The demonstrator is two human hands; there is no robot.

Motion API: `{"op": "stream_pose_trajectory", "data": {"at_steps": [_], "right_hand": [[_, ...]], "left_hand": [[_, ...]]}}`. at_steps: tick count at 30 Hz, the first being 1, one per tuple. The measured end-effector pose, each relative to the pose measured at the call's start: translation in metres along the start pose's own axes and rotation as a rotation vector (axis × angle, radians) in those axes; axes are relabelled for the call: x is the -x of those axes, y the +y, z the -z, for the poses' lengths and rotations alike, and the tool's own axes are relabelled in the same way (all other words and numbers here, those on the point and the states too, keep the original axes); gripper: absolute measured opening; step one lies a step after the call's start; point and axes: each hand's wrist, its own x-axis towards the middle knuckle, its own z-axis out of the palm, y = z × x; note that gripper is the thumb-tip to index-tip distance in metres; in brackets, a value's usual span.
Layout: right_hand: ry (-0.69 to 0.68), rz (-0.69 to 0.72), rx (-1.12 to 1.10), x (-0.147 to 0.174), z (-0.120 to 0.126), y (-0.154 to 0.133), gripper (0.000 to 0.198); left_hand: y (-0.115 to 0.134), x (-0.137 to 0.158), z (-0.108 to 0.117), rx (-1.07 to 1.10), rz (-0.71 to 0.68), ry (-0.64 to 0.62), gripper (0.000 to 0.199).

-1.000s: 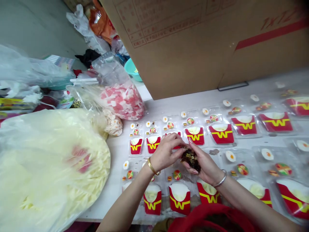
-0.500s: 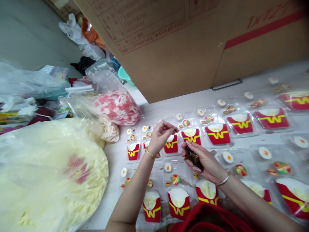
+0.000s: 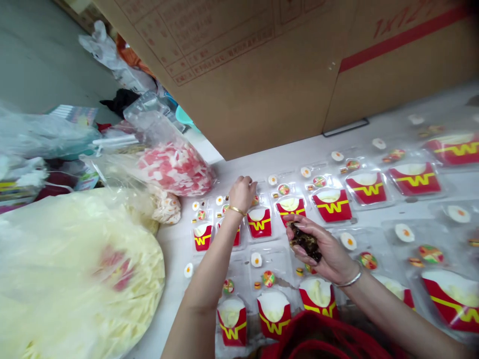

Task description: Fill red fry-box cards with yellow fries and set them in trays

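Note:
My right hand is cupped palm-up around a handful of small dark brown glossy pieces, above the front row of clear plastic trays. My left hand is over the upper part of a tray in the back row, its fingers bent and pressed together. What lies between those fingertips is hidden. Below that hand is a red fries box with a yellow W. Nearby trays hold similar boxes, small fried eggs, round pizza-like pieces and tiny burgers.
A big bag of pale yellow strips lies at the left. Behind it are a bag of pink and white pieces and a small bag of egg pieces. A large cardboard box stands along the back.
My left hand has moved left and away from me, from near the right hand to the back-row tray. My right hand still cups the dark pieces. The view has shifted slightly.

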Motion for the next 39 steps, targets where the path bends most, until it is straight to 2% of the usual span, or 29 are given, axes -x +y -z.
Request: {"op": "stream_pose_trajectory", "data": {"at_steps": [2,3,5,7,9,12,17,20,23,26,29,31,33,36,39], "right_hand": [[-0.003,0.005,-0.018,0.001,0.001,-0.003,0.027],[-0.007,0.011,-0.022,0.001,0.001,-0.004,0.028],[-0.013,0.024,-0.019,0.001,0.003,-0.006,0.029],[-0.013,0.037,-0.005,0.001,0.004,-0.007,0.027],[-0.001,0.056,0.008,0.002,0.005,-0.008,0.027],[0.033,0.097,0.027,0.003,0.007,-0.008,0.032],[0.092,0.185,0.077,0.002,0.010,-0.007,0.032],[0.106,0.230,0.069,0.001,0.014,-0.011,0.027],[0.119,0.246,0.049,0.002,0.020,-0.018,0.021],[0.123,0.259,0.045,0.004,0.027,-0.023,0.020],[0.109,0.258,0.040,0.006,0.031,-0.026,0.024],[0.097,0.255,0.030,0.008,0.033,-0.027,0.028],[0.082,0.249,0.015,0.011,0.034,-0.029,0.032],[0.055,0.232,-0.013,0.016,0.035,-0.032,0.035],[0.023,0.220,-0.050,0.019,0.036,-0.034,0.037]], "left_hand": [[0.012,0.010,0.008,0.127,-0.037,-0.016,0.022],[0.019,0.018,0.012,0.228,-0.066,-0.083,0.025],[0.035,0.035,0.022,0.467,-0.120,-0.326,0.028],[0.051,0.052,0.029,0.703,-0.111,-0.546,0.030],[0.064,0.066,0.032,0.885,-0.063,-0.637,0.028],[0.075,0.077,0.029,0.993,-0.013,-0.634,0.023],[0.084,0.079,0.017,0.949,0.011,-0.540,0.021],[0.085,0.069,0.013,1.036,0.000,-0.446,0.021],[0.082,0.047,0.007,1.107,0.071,-0.334,0.022],[0.074,0.014,-0.006,0.922,0.104,-0.220,0.020],[0.065,-0.017,-0.024,0.519,0.026,-0.137,0.013],[0.062,-0.033,-0.034,0.252,-0.010,-0.124,0.012],[0.062,-0.043,-0.042,0.076,-0.013,-0.148,0.012],[0.069,-0.048,-0.043,-0.046,-0.002,-0.175,0.016],[0.082,-0.039,-0.032,0.015,-0.042,-0.126,0.027]]}}
